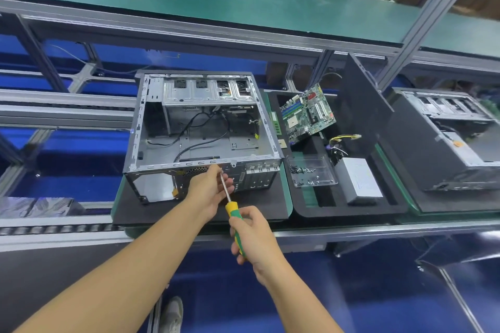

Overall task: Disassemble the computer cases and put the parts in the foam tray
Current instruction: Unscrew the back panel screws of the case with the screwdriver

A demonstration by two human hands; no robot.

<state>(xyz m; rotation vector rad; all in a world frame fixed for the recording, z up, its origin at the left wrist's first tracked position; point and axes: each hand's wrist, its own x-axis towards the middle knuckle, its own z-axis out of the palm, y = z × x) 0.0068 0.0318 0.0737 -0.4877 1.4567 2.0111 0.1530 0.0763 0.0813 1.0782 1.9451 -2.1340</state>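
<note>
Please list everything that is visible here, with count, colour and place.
open metal computer case: one, grey, centre, on a black mat
second computer case: one, grey and black, far right
black foam tray: one, black, between the cases
green motherboard: one, green, leaning in the tray
clear plastic box of screws: one, transparent, in the tray
grey power supply box: one, grey, in the tray
black side panel: one, black, upright, right of the tray
yellow-and-green-handled screwdriver: one, tip at the open case's rear
left hand: one, holds the screwdriver's shaft
right hand: one, grips the screwdriver's handle
</note>
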